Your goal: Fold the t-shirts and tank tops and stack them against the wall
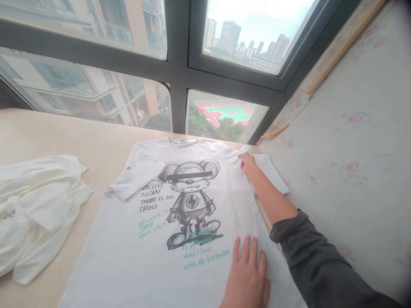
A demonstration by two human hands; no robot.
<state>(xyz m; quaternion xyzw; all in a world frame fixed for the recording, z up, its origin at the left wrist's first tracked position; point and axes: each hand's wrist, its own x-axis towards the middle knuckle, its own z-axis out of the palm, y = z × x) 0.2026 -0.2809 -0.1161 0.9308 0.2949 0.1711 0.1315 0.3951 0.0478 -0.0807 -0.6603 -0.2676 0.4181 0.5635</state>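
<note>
A white T-shirt (122,239) lies front up, with a black sketched bear figure and black and green lettering. Its left-side sleeve (135,171) is folded inward over part of the print, while the right-side sleeve (271,173) sticks out toward the wall. My right hand (247,163) pinches the cloth near the right shoulder, fingers closed on it. Lower down, my left hand (245,273) rests flat on the shirt, fingers spread, just beside the green lettering.
A crumpled off-white garment (41,205) lies on the left of the light wooden surface (77,132). Dark-framed windows (178,72) rise behind the shirt. A flowered wall (346,141) closes off the right side.
</note>
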